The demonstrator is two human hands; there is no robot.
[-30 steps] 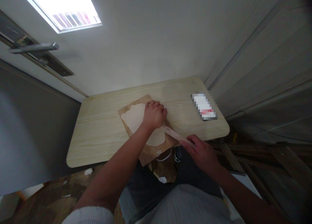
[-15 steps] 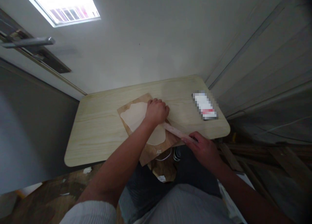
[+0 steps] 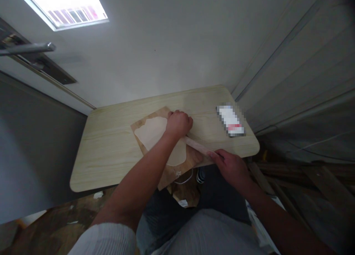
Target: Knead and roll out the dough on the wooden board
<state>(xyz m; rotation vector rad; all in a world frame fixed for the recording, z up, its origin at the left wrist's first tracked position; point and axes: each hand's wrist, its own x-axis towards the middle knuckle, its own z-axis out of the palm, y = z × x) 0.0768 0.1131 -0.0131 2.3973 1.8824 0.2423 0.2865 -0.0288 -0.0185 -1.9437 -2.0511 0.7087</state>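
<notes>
A flat, pale sheet of dough with an uneven outline lies on a thin brown board. Across the board's right side runs a pale wooden rolling pin, slanting down to the right. My left hand is closed around its far end, above the dough's upper right edge; the fingertips are hidden. At the near end, my right hand grips the pin, the thumb lying along it. My left forearm covers part of the dough. A little flour marks the board's lower corner.
The board rests on a light wood table and juts past its front edge. A phone, blurred out, lies at the table's right. Behind stands a pale door with a metal handle and a bright window.
The whole view has shifted slightly. Both hands keep their hold on the rolling pin, with little visible movement over the dough.
</notes>
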